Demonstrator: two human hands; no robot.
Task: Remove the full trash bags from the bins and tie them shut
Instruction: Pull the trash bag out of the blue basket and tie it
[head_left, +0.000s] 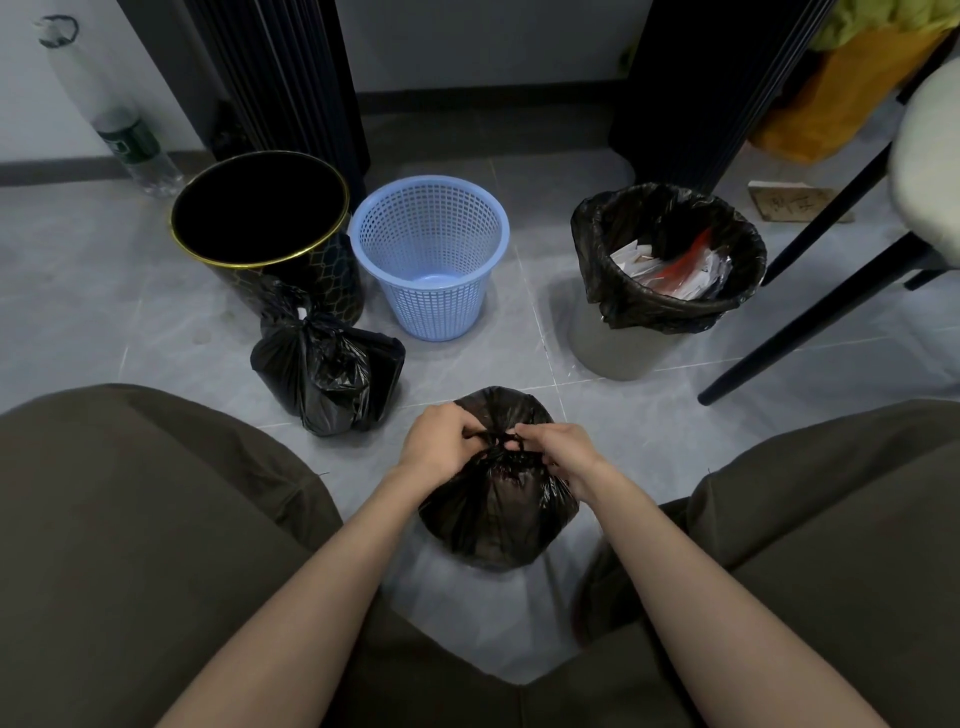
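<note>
A full black trash bag (496, 519) of glossy, wrinkled plastic sits on the grey tiled floor (597, 410), nearer the viewer than the blue mesh bin (431, 306), between the person's bent knees. Its top is gathered into a tight twisted neck with creases fanning down the rounded sides.

Both bare forearms reach forward and meet over the neck. The left hand (436, 441) has its fingers curled, pinching a strand of the plastic on the left side of the knot. The right hand (558, 452) pinches the matching strand on the right, fingers curled, thumb near the knot.

The bag stands upright, neck pointing up towards the camera, and the pinched strands run side to side between the hands.

Left of the blue mesh bin stands a black bin with a gold rim (208, 257), with no bag in it. A second black bag (327, 374), already knotted, rests in front of that. Right of the blue mesh bin, a grey bin (623, 348) holds a black liner (592, 234) with paper waste.
</note>
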